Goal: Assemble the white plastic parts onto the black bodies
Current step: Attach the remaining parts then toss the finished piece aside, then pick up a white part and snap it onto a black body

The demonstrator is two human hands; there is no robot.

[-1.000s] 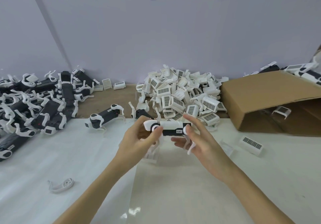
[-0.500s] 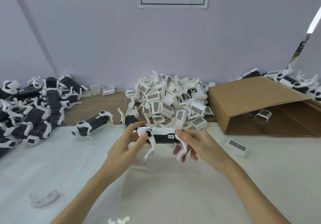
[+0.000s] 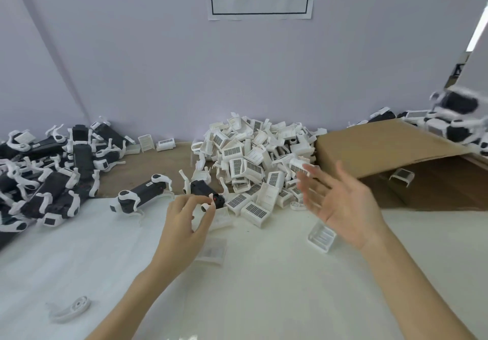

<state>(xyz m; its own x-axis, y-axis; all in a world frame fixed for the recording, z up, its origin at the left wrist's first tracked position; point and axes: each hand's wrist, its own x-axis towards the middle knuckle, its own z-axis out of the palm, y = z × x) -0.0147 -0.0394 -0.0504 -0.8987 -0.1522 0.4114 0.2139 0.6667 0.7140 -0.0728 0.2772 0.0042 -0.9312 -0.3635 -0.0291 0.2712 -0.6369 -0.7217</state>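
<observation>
Nearest, at seven o'clock on the white desk (image 3: 264,287), a lone white leg piece (image 3: 70,309) lies loose, not fitted to anything. Further in, the left hand (image 3: 184,221) has its thumb and fingers curled toward a small white part at the end of a black body (image 3: 204,190) lying at about eleven o'clock from it; whether it truly pinches that part or only touches it, I cannot tell. The right hand (image 3: 340,202) hovers at two o'clock, palm up, fingers spread and straight, holding nothing. Beside the first body, at ten o'clock, a second black body (image 3: 144,193) already wears white legs at both ends (so at least part of its fitting looks done). Beyond, at twelve o'clock, a heap of white grille covers (image 3: 253,165) remains large, and at nine o'clock a pile of black bodies with white legs (image 3: 52,178) waits, seemingly without covers. At two o'clock a cardboard box (image 3: 383,152) lies on its side; past it, at the far right, finished-looking units (image 3: 459,120) are stacked, blurred. By my judgement the work is mid-run, with much still to fit. The bodies are long, matte black blocks; the white parts look thin and springy.
</observation>
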